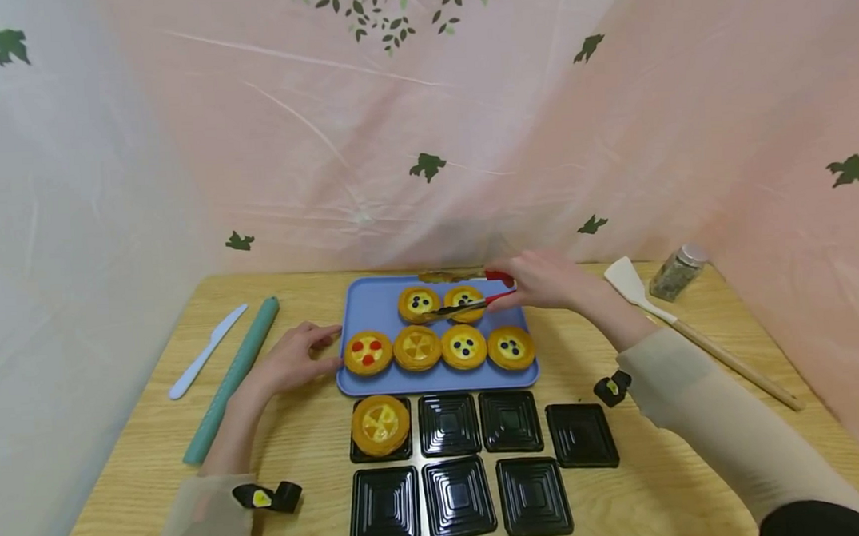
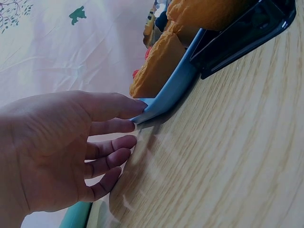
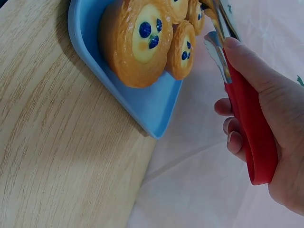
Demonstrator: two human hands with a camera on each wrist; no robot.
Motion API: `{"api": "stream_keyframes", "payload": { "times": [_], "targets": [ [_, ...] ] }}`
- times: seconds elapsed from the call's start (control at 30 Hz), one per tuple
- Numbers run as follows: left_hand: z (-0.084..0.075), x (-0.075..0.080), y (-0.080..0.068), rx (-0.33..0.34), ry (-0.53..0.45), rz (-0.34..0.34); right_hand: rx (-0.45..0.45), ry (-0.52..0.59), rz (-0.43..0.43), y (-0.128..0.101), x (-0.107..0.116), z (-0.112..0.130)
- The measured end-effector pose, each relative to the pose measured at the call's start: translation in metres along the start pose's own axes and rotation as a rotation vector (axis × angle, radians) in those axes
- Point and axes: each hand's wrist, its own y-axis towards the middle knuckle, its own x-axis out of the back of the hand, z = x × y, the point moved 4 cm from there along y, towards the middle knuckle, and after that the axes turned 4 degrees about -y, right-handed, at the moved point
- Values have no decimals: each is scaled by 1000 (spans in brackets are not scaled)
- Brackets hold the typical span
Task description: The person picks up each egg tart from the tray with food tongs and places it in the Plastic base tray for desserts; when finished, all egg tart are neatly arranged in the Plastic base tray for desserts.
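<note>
My right hand [image 1: 545,279] grips the red-handled tongs [image 3: 251,128]; their arms are spread at the back row of a blue tray [image 1: 384,384]. One tong arm passes over the right blueberry tart [image 1: 463,296] there, and its tip is by the left blueberry tart [image 1: 418,300]. In front lie a red-topped tart [image 1: 368,353], a yellow-fruit tart [image 1: 416,348] and two blueberry tarts. Relaxed fingers of my left hand [image 1: 300,357] touch the tray's left rim, thumb tip at the edge. Before the tray, a yellow-fruit tart [image 1: 380,425] sits on a black square plate [image 1: 361,452].
Several black square plates [image 1: 448,425] lie in front of the tray. At left are a pale knife [image 1: 208,351] and a green rolling pin [image 1: 236,372]. A wooden-handled spatula [image 1: 721,359] and a spice jar [image 1: 678,272] are at right, with a curtain [image 1: 366,143] behind.
</note>
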Motion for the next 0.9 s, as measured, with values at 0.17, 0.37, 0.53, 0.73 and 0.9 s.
{"api": "stream_keyframes", "payload": {
  "times": [0.17, 0.37, 0.53, 0.73, 0.9],
  "targets": [
    [0, 0, 0, 3, -1, 0, -3, -24, 20, 3, -3, 1],
    [0, 0, 1, 3, -5, 2, -24, -54, 31, 6, -6, 2],
    [0, 0, 1, 3, -3, 2, -29, -44, 29, 8, -7, 1],
    [1, 2, -1, -2, -8, 5, -37, -45, 35, 8, -8, 3],
    [1, 4, -2, -15, -12, 10, -46, -40, 38, 7, -7, 8]
  ]
}}
